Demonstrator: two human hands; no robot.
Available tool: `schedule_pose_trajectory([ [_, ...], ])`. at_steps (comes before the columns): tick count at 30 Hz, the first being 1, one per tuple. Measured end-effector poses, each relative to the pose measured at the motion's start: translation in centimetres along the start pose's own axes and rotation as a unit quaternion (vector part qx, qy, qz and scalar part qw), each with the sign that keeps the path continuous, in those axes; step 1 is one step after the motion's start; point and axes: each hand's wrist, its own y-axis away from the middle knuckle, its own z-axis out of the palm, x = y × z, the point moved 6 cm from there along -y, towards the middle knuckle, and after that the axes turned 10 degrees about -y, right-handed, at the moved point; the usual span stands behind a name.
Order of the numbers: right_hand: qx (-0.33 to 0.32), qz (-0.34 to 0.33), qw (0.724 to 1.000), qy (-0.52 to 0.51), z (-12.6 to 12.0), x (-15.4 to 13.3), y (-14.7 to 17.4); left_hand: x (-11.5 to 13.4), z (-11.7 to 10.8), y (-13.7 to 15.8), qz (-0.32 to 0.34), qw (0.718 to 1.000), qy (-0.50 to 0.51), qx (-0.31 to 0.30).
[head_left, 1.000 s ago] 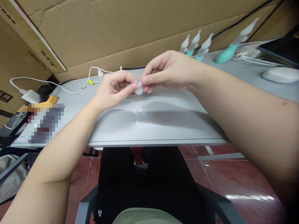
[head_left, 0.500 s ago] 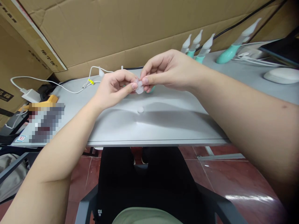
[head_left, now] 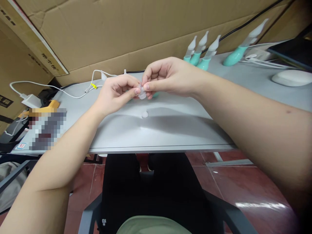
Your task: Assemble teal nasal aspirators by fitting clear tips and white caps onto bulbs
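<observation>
Between my two hands is a small translucent white plastic piece (head_left: 142,93), held above the table. My left hand (head_left: 119,92) pinches its left side with thumb and forefinger. From the right, my right hand (head_left: 168,78) grips the same piece with thumb and fingertips, the fingers curled behind it. A small round white part (head_left: 145,114) lies on the grey table (head_left: 126,136) just below the hands. Something mint-green (head_left: 155,94) shows partly behind my right fingers, mostly hidden.
Several mint-green bulb devices with clear white nozzles (head_left: 204,58) stand at the back right, another (head_left: 236,56) farther right. A white mouse-shaped object (head_left: 292,78) lies at the right. White cables (head_left: 73,95) and a yellow tool (head_left: 52,105) are at the left. Cardboard (head_left: 117,32) walls the back.
My right hand has dropped slightly and turned a little about the plastic piece, still gripping it. The whole view has shifted slightly. My left hand keeps its pinch.
</observation>
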Motion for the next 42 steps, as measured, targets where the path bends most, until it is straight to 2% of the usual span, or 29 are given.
schedule_pose_trajectory([
  [7, -0.020, -0.013, 0.999, -0.034, 0.6, 0.0, -0.3, 0.1, 0.0, 0.1, -0.018, 0.998, 0.062, -0.007],
  [11, -0.028, 0.011, 0.998, -0.060, 0.7, 0.3, -0.3, 0.3, -0.1, -0.2, -0.005, 0.997, 0.082, -0.014],
  [16, -0.055, 0.029, 0.992, -0.112, 1.0, 0.8, -0.4, 0.3, -0.2, -0.1, -0.011, 0.998, 0.059, -0.032],
  [23, -0.061, 0.052, 0.986, -0.149, 1.2, 1.7, -0.5, 0.5, -0.3, 0.2, 0.029, 0.999, 0.020, -0.042],
  [36, 0.005, 0.033, 0.993, -0.111, 1.2, 1.6, -0.8, -1.2, -0.5, -0.2, 0.010, 0.997, 0.071, -0.039],
  [42, 0.032, -0.014, 0.999, -0.025, 0.9, -0.4, -0.2, -1.1, -1.0, 0.0, -0.014, 0.999, 0.029, 0.020],
])
